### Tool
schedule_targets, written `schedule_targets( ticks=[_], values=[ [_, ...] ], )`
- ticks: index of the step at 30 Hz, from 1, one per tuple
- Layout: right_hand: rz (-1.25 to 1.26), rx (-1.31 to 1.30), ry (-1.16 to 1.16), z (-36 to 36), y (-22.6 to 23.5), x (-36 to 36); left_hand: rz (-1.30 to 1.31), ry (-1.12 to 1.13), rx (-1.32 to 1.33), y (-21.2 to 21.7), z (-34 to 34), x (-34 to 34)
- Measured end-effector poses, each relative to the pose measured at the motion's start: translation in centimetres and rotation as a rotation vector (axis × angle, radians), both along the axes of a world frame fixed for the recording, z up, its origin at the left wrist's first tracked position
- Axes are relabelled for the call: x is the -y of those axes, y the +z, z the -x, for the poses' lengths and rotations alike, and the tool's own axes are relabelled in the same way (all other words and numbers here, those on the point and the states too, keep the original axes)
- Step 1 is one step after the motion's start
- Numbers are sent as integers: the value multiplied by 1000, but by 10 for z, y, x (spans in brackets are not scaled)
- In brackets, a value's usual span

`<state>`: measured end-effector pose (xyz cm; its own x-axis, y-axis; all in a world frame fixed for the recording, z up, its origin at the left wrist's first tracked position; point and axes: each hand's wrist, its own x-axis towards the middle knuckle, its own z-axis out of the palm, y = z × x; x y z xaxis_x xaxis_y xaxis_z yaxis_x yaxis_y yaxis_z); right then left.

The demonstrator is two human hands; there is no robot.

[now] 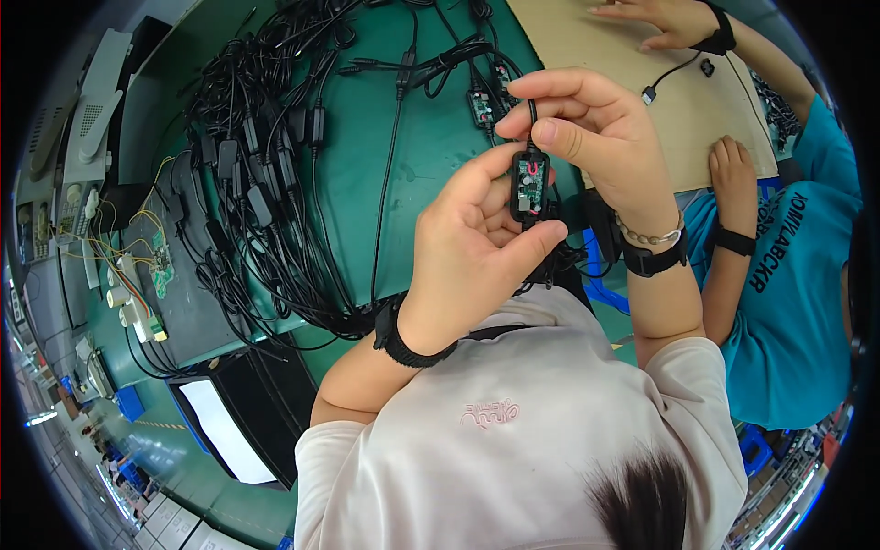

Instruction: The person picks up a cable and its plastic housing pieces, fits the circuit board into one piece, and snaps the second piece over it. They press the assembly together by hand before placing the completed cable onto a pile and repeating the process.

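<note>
here, upper centre: black-plastic-cased green board point(531, 186), gripped in left hand point(477, 236); black cable point(533, 112) at curled right hand point(605, 139), grip unclear; possible tug-loosening.

The housing point(530, 217) is black around a green circuit board point(530, 186) with touches of red. Toward ten o'clock the cables point(261, 119) are black, the tabletop point(355, 188) plain green; at nine, a small board point(161, 263) is green. The person's pale beige shirt point(513, 458), at five, bears pink embroidery point(490, 414). A co-worker's teal shirt point(788, 357), just past three, has black lettering point(779, 240). At one, the cardboard point(587, 37) is plain tan.
</note>
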<state>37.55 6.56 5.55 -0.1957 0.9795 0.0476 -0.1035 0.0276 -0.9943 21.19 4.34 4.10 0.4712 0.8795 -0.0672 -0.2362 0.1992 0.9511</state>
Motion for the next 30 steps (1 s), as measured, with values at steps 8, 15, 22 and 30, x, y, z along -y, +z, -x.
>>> schedule_targets(
  ticks=[8, 15, 22, 30],
  values=[
    [-148, -68, -13, 1, -11, -11, 33, -12, 13, 2, 0, -2],
    [147, -279, -29, 2, -10, -25, -25, -163, -141, -11, 1, 11],
    [289, -45, 28, 0, -20, -31, -71, -242, -247, -20, 1, 19],
    [256, 5, 49, 3, -26, -34, -157, -257, -274, -21, 5, 17]
  ],
)
